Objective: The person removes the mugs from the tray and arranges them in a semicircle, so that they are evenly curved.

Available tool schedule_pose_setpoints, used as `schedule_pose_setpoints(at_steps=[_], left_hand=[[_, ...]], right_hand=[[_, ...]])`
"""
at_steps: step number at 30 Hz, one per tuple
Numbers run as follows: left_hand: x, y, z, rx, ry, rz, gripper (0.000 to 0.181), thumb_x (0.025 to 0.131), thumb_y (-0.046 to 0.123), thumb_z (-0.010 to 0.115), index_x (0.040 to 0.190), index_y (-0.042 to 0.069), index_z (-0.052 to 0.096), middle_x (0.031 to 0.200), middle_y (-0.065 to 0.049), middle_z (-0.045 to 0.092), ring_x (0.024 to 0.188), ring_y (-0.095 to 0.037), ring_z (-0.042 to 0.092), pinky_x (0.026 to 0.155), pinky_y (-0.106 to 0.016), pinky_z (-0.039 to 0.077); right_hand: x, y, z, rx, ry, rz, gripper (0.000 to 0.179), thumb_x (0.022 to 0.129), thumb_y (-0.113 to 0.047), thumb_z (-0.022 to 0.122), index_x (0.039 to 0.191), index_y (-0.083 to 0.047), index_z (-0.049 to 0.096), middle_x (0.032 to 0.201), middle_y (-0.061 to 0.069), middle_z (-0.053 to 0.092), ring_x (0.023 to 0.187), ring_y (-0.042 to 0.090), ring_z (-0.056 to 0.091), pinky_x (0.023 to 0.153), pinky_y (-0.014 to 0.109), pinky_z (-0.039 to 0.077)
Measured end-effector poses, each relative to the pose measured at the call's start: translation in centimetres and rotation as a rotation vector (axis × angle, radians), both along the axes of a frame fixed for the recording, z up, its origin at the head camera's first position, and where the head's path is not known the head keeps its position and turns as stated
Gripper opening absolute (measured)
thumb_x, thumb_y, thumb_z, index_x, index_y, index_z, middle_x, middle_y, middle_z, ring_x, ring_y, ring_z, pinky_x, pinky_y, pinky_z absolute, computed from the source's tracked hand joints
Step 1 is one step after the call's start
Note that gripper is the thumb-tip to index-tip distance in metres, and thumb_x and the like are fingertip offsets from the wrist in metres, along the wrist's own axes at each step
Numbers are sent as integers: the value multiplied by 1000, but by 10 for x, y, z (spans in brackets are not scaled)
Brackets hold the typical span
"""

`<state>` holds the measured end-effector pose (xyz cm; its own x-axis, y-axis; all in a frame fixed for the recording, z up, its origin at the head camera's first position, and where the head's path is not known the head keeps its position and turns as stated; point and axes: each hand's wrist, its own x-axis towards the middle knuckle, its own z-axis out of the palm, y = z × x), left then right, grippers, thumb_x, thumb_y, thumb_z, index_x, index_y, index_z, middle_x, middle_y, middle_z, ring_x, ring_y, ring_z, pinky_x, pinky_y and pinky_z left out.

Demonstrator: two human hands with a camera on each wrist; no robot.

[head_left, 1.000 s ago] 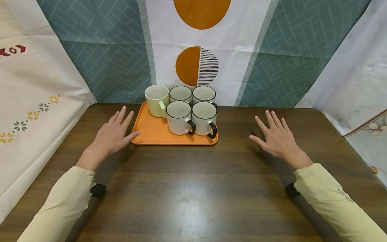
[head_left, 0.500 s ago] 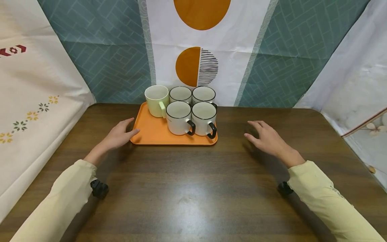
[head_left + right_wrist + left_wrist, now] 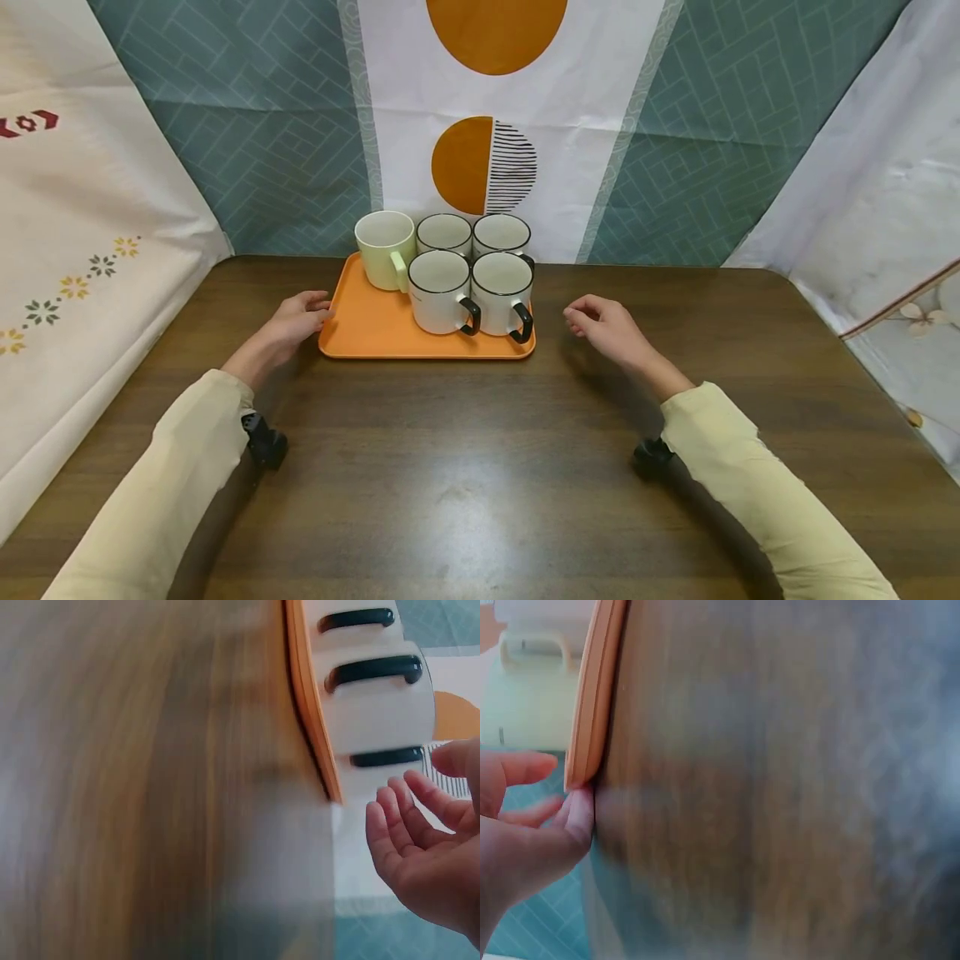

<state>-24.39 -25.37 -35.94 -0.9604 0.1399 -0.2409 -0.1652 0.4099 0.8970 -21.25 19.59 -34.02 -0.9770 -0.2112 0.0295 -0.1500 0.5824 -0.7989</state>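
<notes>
An orange tray (image 3: pixel 367 333) stands on the table, with several mugs grouped upright on it. One is a pale green mug (image 3: pixel 386 252). The others, such as the white mug (image 3: pixel 437 292), have black rims, and black handles show on several. My left hand (image 3: pixel 291 323) is at the tray's left edge. In the left wrist view its fingertips (image 3: pixel 579 814) touch the tray's edge near a corner, with another digit apart from it. My right hand (image 3: pixel 606 329) hovers right of the tray, apart from it, fingers loosely bent and holding nothing.
The dark wooden table (image 3: pixel 450 467) reaches toward me from the tray. A patterned cloth (image 3: pixel 285 167) hangs close behind the mugs. White cloths (image 3: pixel 90 250) close off both sides. Black wrist devices (image 3: pixel 264 442) hang beneath both sleeves.
Both hands have drawn inward toward the tray, the right one travelling farther left. Their spread fingers have bent. My left fingers have come to the tray's edge; tray and mugs keep their arrangement.
</notes>
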Motion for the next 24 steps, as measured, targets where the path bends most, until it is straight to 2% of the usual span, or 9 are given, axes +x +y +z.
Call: schedule_pose_setpoints(at_steps=[3, 7, 10, 14, 19, 24], left_hand=[[-3, -7, -2, 26, -9, -60, 54, 102, 2, 35, 148, -14, 11, 148, -33, 22, 132, -39, 29, 107, -40, 33], [-4, -13, -4, 69, -21, -111, 55, 101, -1, 35, 148, -14, 9, 149, -34, 18, 134, -40, 27, 110, -44, 28], [-4, -13, -4, 65, -34, -115, 58, 100, -2, 39, 148, -13, 8, 150, -33, 18, 135, -40, 25, 111, -48, 25], [-5, -12, -4, 36, -35, -110, 60, 98, -3, 42, 148, -13, 10, 149, -32, 20, 134, -40, 26, 111, -46, 27], [-4, -11, -4, 31, -28, -100, 59, 98, -5, 41, 148, -13, 10, 148, -32, 20, 133, -40, 26, 108, -45, 30], [-4, -11, -3, 23, -30, -88, 59, 98, -5, 41, 147, -13, 10, 148, -33, 20, 133, -41, 26, 110, -48, 28]], right_hand=[[-4, -12, -3, -149, -84, 12, 35, 102, -21, 48, 115, 11, 56, 109, 25, 59, 99, 34, 58, 86, 36, 51], [-7, -27, -7, -257, -158, 20, 37, 103, -23, 45, 116, 10, 56, 111, 23, 59, 102, 33, 58, 87, 36, 52], [-7, -37, -10, -303, -182, 41, 40, 104, -26, 45, 116, 10, 56, 109, 21, 59, 102, 33, 58, 90, 42, 51], [-8, -45, -11, -361, -199, 78, 43, 103, -29, 45, 115, 11, 57, 109, 22, 60, 101, 32, 56, 90, 45, 50], [-10, -53, -13, -434, -250, 112, 40, 103, -29, 47, 108, 10, 58, 100, 15, 61, 93, 23, 57, 82, 37, 54], [-10, -62, -12, -524, -309, 135, 35, 104, -25, 44, 96, 7, 57, 86, 11, 60, 79, 20, 60, 70, 30, 55]])
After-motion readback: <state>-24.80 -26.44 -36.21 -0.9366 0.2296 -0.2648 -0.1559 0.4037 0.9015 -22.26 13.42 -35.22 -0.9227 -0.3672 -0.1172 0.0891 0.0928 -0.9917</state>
